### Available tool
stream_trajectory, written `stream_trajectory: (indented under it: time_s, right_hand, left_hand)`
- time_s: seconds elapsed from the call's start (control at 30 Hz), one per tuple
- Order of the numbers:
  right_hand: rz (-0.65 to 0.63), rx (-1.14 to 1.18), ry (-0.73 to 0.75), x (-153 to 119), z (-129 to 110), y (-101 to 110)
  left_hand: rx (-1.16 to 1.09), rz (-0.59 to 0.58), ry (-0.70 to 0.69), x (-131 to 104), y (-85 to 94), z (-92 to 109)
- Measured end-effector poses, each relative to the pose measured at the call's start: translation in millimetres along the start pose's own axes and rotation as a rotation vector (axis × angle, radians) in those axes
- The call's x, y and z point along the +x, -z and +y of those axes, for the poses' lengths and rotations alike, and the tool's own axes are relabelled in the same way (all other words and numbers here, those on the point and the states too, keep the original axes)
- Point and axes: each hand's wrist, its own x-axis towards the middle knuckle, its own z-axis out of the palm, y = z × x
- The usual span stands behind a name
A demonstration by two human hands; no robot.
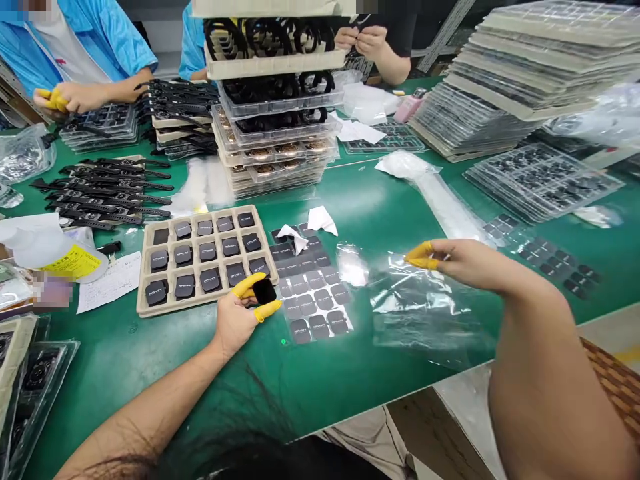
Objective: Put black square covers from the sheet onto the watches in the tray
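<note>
Green tabletop (357,193) bears a tray (195,267) of squares (207,251); left grip (235,322) pinches a black piece (265,291) (right grip (467,264) unclear).

Glossy black screen (265,291), crinkled shiny plastic bag (425,308), smooth green tabletop (350,373)

Free strip along middle of near edge of table (340,380), below sticker sheet (307,304). Another between tall tray stack (275,68) and plastic film (450,200); loose paper (363,132) blocks it toward far edge. Clear bag (425,310) lies by near edge, farther right.
</note>
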Motion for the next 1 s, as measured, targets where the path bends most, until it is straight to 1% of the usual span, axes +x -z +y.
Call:
stream_trajectory:
  time_s: [0.03, 0.07, 0.1, 0.13, 0.17, 0.2, 0.23, 0.27, 0.3, 0.33, 0.37, 0.4, 0.47, 0.53, 0.63, 0.73, 0.8, 0.87, 0.93, 0.97, 1.0]
  right_hand:
    - [-0.078, -0.076, -0.061, 6.3, 9.1, 0.4]
    - [-0.085, -0.149, -0.084, 11.7, 11.5, -1.7]
    - [-0.051, -0.231, -0.086, 15.9, 7.2, -6.5]
    - [0.05, -0.317, -0.094, 18.4, -3.0, -13.8]
    - [0.16, -0.366, -0.093, 19.6, -18.3, -23.2]
    - [0.236, -0.363, -0.072, 19.5, -37.4, -34.0]
    - [0.246, -0.302, -0.026, 18.8, -59.0, -45.6]
    - [0.197, -0.204, -0.013, 17.8, -81.5, -57.3]
    - [0.141, -0.124, -0.067, 16.9, -103.7, -68.2]
    - [0.088, -0.103, -0.117, 16.4, -124.2, -77.8]
    - [0.058, -0.128, -0.129, 16.6, -142.0, -85.6]
    - [0.041, -0.151, -0.158, 17.6, -156.4, -91.2]
    - [0.007, -0.2, -0.194, 21.8, -174.4, -96.3]
    - [-0.044, -0.204, -0.227, 27.6, -179.6, -95.4]
    - [-0.127, -0.152, -0.252, 35.3, -174.7, -90.1]
    - [-0.143, -0.064, -0.247, 38.9, -167.1, -82.7]
    - [-0.141, 0.027, -0.243, 38.1, -161.9, -73.1]
    - [-0.086, 0.02, -0.288, 34.3, -155.2, -57.0]
    - [0.046, -0.093, -0.35, 27.6, -147.0, -35.3]
    - [0.122, -0.131, -0.361, 23.5, -142.8, -23.6]
    - [0.192, -0.115, -0.346, 19.2, -139.2, -12.5]
  left_hand:
    - [-0.011, -0.002, 0.009, 0.2, -0.3, 0.6]
    - [-0.019, 0.002, 0.015, 0.3, -0.5, 1.1]
    - [-0.023, 0.004, 0.02, 0.1, -0.5, 1.3]
    - [-0.024, 0.005, 0.024, -0.1, -0.5, 1.3]
    - [-0.025, 0.002, 0.026, -0.3, -0.3, 0.9]
    - [-0.028, -0.002, 0.026, -0.5, -0.2, 0.3]
    - [-0.032, -0.009, 0.024, -0.6, 0.0, -0.5]
    - [-0.037, -0.015, 0.02, -0.7, 0.1, -1.4]
    - [-0.042, -0.02, 0.014, -0.7, 0.2, -2.4]
    - [-0.046, -0.022, 0.008, -0.7, 0.3, -3.2]
    - [-0.046, -0.023, 0.002, -0.8, 0.3, -3.8]
    - [-0.043, -0.024, -0.003, -0.8, 0.3, -4.1]
    - [-0.037, -0.031, -0.005, -1.0, 0.2, -3.6]
    - [-0.034, -0.036, 0.004, -1.6, 0.0, -1.8]
    - [-0.037, -0.05, 0.011, -2.5, -0.4, 1.0]
    - [-0.038, -0.06, 0.0, -3.0, -0.5, 2.1]
    - [-0.026, -0.056, -0.004, -3.0, -0.6, 2.0]
    - [-0.009, -0.059, -0.003, -2.9, -0.5, 1.7]
    - [0.001, -0.072, -0.003, -2.8, -0.2, 0.9]
    - [0.003, -0.081, -0.005, -2.9, 0.0, 0.5]
    - [0.006, -0.089, -0.01, -3.1, 0.4, 0.0]
